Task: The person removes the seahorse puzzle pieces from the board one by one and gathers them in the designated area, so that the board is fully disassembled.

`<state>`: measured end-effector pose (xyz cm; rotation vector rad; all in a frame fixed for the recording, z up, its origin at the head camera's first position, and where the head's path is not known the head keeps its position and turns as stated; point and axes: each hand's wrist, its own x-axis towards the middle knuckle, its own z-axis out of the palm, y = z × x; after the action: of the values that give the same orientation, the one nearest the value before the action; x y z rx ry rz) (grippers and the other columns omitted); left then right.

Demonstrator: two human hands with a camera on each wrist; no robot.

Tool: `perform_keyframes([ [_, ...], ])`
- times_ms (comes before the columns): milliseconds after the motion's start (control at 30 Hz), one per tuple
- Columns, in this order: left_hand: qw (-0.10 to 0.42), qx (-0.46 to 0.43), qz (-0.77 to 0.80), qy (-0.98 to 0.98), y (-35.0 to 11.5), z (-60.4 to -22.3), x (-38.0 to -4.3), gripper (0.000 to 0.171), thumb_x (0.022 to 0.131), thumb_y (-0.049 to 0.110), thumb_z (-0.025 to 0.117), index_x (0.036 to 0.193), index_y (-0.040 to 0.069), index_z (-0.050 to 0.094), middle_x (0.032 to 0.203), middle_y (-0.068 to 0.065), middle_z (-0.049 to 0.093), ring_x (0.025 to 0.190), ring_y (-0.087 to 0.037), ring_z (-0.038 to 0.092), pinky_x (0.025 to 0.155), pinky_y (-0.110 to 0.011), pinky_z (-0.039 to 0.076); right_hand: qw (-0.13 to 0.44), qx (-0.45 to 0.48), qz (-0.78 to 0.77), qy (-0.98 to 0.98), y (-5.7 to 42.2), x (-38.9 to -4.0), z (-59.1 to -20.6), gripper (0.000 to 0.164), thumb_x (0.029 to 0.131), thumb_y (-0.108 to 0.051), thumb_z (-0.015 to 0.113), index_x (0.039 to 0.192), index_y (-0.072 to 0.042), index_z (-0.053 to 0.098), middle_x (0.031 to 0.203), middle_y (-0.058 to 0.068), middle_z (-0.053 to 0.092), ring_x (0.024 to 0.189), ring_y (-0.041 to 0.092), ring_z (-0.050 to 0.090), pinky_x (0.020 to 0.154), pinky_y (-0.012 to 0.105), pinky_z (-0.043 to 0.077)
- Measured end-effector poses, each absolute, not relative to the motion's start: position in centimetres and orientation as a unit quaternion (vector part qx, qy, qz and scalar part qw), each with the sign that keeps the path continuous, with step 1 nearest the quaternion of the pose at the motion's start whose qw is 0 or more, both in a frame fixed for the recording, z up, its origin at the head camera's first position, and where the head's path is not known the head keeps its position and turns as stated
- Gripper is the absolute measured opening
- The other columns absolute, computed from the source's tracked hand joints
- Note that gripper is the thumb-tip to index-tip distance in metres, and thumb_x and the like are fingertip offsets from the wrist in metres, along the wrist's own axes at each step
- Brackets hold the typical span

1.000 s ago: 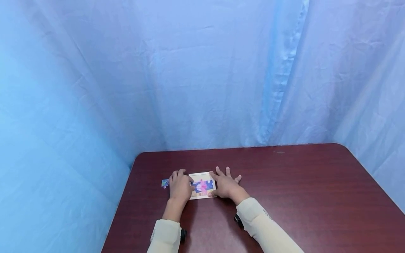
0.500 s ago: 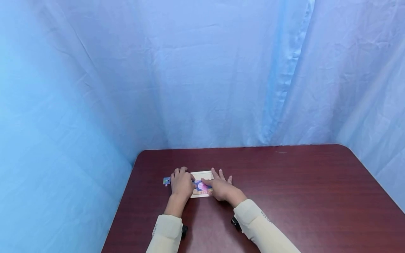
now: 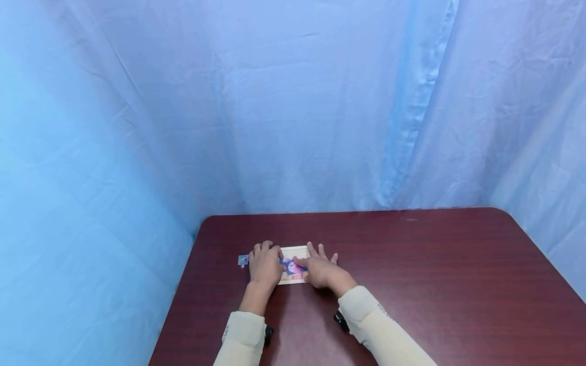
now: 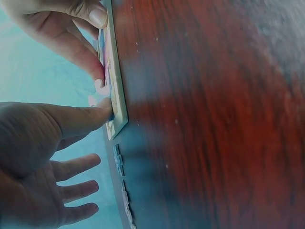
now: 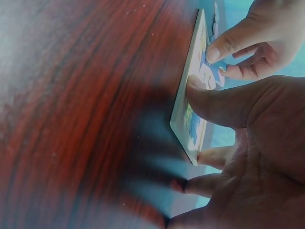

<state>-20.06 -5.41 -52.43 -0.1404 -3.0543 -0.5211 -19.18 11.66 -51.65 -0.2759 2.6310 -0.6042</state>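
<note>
A shallow wooden puzzle tray (image 3: 293,248) lies on the table, partly filled with a pink and blue picture (image 3: 295,268). At its left side my left hand (image 3: 265,265) pinches a blue puzzle piece (image 5: 214,70) between thumb and index finger, its other fingers spread. My right hand (image 3: 324,270) rests at the right side. Its thumb (image 5: 198,93) touches the near part of the tray, its index finger (image 4: 90,64) reaches over the picture, and the other fingers are extended beside the tray. Both hands hide parts of the picture.
A loose blue puzzle piece (image 3: 243,260) lies left of the left hand. In the left wrist view, flat loose pieces (image 4: 126,205) lie beyond the tray's corner. The dark red table (image 3: 435,274) is bordered by light blue curtains (image 3: 293,112).
My right hand has moved left over the tray, its index finger now on the picture rather than at the tray's right edge. The left hand has stayed nearly in place.
</note>
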Motion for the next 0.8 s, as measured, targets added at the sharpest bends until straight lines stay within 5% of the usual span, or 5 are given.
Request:
perform_keyframes([
  [800,0.050,-0.073,-0.145,-0.985,-5.43,-52.45,-19.15,0.025,0.083,0.018,0.090,0.078,0.016,0.065,0.113,-0.009,0.069,0.111,-0.033,0.060,0.111,-0.057,0.043,0.213,-0.099,-0.216,0.948,11.67,-19.16,-51.41,0.059,0.099,-0.011,0.070,0.153,-0.030,0.057,0.178,0.020,0.013,0.164,0.050,0.006,0.120,0.084,0.009],
])
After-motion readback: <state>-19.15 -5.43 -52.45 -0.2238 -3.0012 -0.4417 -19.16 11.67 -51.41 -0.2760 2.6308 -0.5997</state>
